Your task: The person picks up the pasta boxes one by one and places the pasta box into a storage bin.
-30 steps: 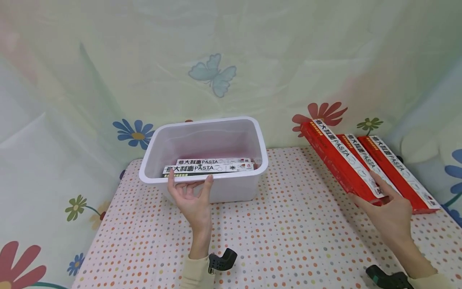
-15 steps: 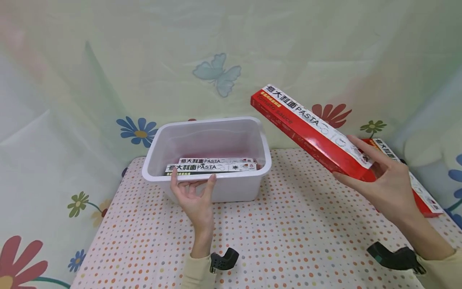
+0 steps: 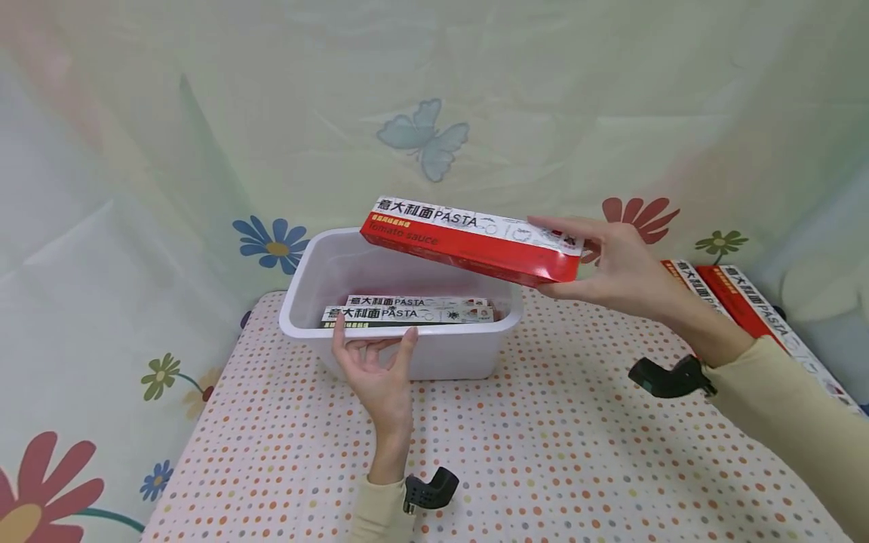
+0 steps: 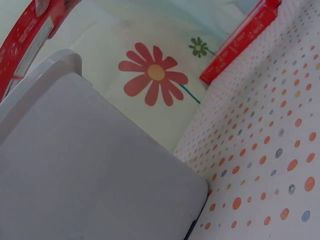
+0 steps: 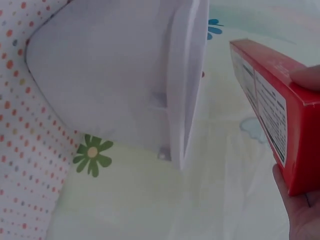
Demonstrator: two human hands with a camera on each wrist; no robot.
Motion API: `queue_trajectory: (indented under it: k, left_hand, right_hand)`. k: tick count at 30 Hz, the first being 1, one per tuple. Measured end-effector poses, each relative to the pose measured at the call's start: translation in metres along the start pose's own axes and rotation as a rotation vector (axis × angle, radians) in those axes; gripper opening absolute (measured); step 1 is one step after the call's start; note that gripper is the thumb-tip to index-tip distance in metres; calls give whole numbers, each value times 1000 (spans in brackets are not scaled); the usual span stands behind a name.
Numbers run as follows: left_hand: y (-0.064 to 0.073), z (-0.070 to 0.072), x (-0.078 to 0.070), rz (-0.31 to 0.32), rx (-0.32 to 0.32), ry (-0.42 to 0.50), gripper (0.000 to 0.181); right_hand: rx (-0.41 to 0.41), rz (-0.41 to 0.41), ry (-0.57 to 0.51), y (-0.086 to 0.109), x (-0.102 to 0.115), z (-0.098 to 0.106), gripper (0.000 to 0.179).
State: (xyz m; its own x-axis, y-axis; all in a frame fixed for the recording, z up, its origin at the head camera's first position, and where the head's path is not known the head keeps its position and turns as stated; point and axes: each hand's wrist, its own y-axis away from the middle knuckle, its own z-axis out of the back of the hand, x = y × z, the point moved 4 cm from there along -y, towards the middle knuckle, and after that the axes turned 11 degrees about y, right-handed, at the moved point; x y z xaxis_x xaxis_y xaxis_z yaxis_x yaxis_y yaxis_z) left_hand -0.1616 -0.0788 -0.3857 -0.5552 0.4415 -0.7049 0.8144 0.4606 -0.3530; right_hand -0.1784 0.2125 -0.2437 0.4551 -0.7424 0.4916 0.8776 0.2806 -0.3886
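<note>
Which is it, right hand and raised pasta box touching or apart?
Touching: head view shows the right hand gripping the raised pasta box by one end.

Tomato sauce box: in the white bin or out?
Out. The right hand grips the tomato sauce box above the white bin; the right wrist view shows a gap between box and rim.

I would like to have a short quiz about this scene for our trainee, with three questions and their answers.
1. Which part of the white tub does the left hand hold?
A) far rim
B) near rim
C) right-hand rim

2. True or false: the white tub has nothing inside.

3. Fill in the gap: the right hand holds up a red box that reads "____ sauce".

Key: 1. B. 2. False; pasta boxes are inside. 3. Tomato.
</note>
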Motion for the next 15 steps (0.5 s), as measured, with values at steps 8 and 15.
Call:
queue_trajectory:
  k: [8, 15]
  left_hand:
    - [-2, -2, 0, -9, 1, -6, 106]
    - [0, -3, -1, -5, 11, -38, 107]
  right_hand:
    - [248, 11, 26, -64, 10, -22, 71]
    - [383, 93, 41, -104, 16, -57, 65]
